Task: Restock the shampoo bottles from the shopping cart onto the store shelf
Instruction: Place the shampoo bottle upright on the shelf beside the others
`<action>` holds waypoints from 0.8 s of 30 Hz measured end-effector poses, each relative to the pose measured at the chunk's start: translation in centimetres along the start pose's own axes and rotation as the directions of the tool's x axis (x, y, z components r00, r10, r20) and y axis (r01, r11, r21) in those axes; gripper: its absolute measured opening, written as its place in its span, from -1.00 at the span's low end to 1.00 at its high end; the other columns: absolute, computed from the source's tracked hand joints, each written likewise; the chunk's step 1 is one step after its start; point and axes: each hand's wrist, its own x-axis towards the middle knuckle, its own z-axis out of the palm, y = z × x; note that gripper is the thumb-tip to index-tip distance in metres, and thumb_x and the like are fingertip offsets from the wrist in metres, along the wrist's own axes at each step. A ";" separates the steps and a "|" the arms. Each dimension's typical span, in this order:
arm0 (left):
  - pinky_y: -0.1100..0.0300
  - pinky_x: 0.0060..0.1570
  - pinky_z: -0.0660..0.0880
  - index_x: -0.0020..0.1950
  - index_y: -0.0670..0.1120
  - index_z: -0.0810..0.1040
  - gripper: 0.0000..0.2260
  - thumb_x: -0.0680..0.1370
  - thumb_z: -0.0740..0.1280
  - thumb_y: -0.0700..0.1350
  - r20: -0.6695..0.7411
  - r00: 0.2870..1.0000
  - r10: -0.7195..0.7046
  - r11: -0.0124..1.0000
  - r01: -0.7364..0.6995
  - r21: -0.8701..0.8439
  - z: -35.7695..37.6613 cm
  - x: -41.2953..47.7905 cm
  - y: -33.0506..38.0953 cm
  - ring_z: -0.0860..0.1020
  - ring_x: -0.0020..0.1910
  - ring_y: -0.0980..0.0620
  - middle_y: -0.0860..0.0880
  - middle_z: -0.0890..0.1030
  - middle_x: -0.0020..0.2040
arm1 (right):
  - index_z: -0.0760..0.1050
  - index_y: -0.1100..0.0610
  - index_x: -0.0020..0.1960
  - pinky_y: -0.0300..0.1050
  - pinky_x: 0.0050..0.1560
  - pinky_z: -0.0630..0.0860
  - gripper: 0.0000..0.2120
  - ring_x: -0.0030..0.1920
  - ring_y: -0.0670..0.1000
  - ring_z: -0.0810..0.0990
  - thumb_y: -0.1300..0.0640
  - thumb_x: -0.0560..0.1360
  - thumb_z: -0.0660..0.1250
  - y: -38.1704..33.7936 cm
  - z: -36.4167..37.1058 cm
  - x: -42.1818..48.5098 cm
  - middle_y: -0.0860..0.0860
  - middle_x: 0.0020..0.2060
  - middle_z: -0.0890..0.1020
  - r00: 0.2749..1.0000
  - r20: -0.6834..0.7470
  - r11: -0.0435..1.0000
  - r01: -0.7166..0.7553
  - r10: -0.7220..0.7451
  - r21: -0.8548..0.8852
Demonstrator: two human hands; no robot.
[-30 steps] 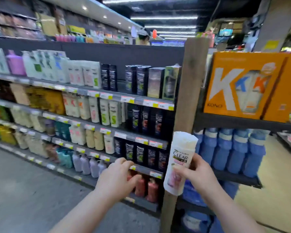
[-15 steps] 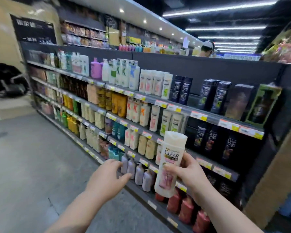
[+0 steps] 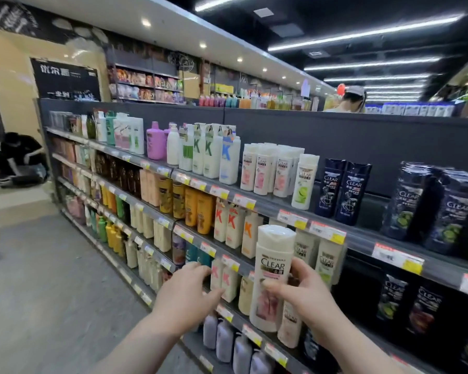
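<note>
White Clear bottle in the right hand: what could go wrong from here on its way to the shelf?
1. The right hand alone grips the white Clear bottle; the left hand is open beside it, so a slip might drop it.
2. The pink-label Clear row on the top shelf stands tightly packed; pushing in could tip the green-label bottle next to it.
3. Similar white bottles stand right behind it on a lower shelf, inviting a wrong slot.

White bottle (image 3: 273,276) with pink label; dark navy bottles (image 3: 342,191) behind.
</note>
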 end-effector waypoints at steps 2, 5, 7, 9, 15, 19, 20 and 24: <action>0.16 0.16 0.43 0.33 0.06 0.40 -0.57 0.52 0.19 0.22 0.016 1.000 0.021 1.000 -0.020 -0.008 0.5 3.1 -0.1 0.45 0.22 0.11 0.11 0.42 0.25 | 0.53 0.06 0.08 -0.34 -0.21 0.53 -0.62 -0.04 -0.01 0.64 0.31 0.32 0.49 0.0 -0.1 2.8 -0.03 -0.09 0.68 1.000 -0.024 1.000 -0.001 0.001 -0.026; 0.09 0.21 0.42 0.34 0.04 0.39 -0.56 0.53 0.19 0.21 0.060 0.997 0.041 0.999 -0.040 -0.010 1.3 7.8 -0.3 0.41 0.26 0.06 0.07 0.41 0.27 | 0.52 0.08 0.08 -0.32 -0.18 0.53 -0.65 -0.10 -0.08 0.63 0.32 0.35 0.47 -0.1 -0.3 6.5 -0.07 -0.13 0.67 0.996 -0.087 0.998 -0.010 0.005 -0.057; 0.07 0.22 0.41 0.35 0.02 0.37 -0.54 0.52 0.20 0.21 0.073 0.995 0.068 0.998 -0.067 -0.022 1.8 11.3 -0.3 0.39 0.29 0.04 0.05 0.40 0.30 | 0.50 0.06 0.09 -0.37 -0.26 0.49 -0.66 -0.11 -0.14 0.61 0.34 0.39 0.43 -0.4 -0.6 8.8 -0.09 -0.12 0.65 0.992 -0.123 0.997 0.004 -0.014 -0.082; 0.08 0.22 0.41 0.36 0.00 0.36 -0.52 0.52 0.21 0.21 0.079 0.991 0.106 0.994 -0.103 -0.036 2.2 14.9 -0.2 0.39 0.30 0.02 0.04 0.39 0.32 | 0.49 0.03 0.13 -0.30 -0.19 0.48 -0.61 -0.04 -0.11 0.60 0.33 0.38 0.44 -0.5 -1.1 11.3 -0.07 -0.06 0.65 0.983 -0.181 0.993 0.021 -0.041 -0.114; 0.06 0.27 0.37 0.37 -0.01 0.35 -0.50 0.51 0.21 0.21 0.081 0.965 0.251 0.968 -0.249 -0.024 3.3 25.9 -0.3 0.36 0.33 0.00 0.01 0.36 0.36 | 0.48 0.04 0.16 -0.30 -0.17 0.45 -0.61 -0.02 -0.16 0.58 0.30 0.39 0.44 -0.5 -1.5 19.2 -0.09 -0.02 0.64 0.931 -0.351 0.977 0.027 -0.103 -0.213; 0.10 0.31 0.32 0.37 0.02 0.35 -0.51 0.52 0.20 0.22 0.082 0.930 0.359 0.933 -0.359 -0.005 3.6 33.3 -1.3 0.32 0.36 0.01 0.02 0.35 0.37 | 0.48 0.01 0.16 -0.30 -0.14 0.45 -0.62 0.00 -0.15 0.59 0.28 0.40 0.43 -0.9 -0.8 25.0 -0.13 -0.03 0.64 0.874 -0.466 0.971 0.031 -0.140 -0.235; 0.10 0.31 0.31 0.37 0.01 0.35 -0.51 0.52 0.21 0.21 0.086 0.921 0.381 0.924 -0.382 -0.005 3.7 34.8 -1.4 0.31 0.37 0.01 0.01 0.35 0.38 | 0.48 0.00 0.15 -0.29 -0.12 0.46 -0.62 0.01 -0.15 0.59 0.28 0.41 0.43 -1.0 -0.6 26.3 -0.14 -0.03 0.64 0.858 -0.491 0.970 0.028 -0.148 -0.243; 0.10 0.31 0.32 0.34 -0.03 0.39 -0.53 0.52 0.20 0.19 0.116 0.881 0.460 0.886 -0.464 0.009 4.6 39.6 -1.6 0.31 0.35 0.00 0.00 0.37 0.35 | 0.48 0.02 0.18 -0.04 0.10 0.53 -0.62 0.04 -0.10 0.59 0.27 0.41 0.43 -1.5 -0.2 30.9 -0.11 0.00 0.64 0.787 -0.597 0.966 -0.005 -0.157 -0.260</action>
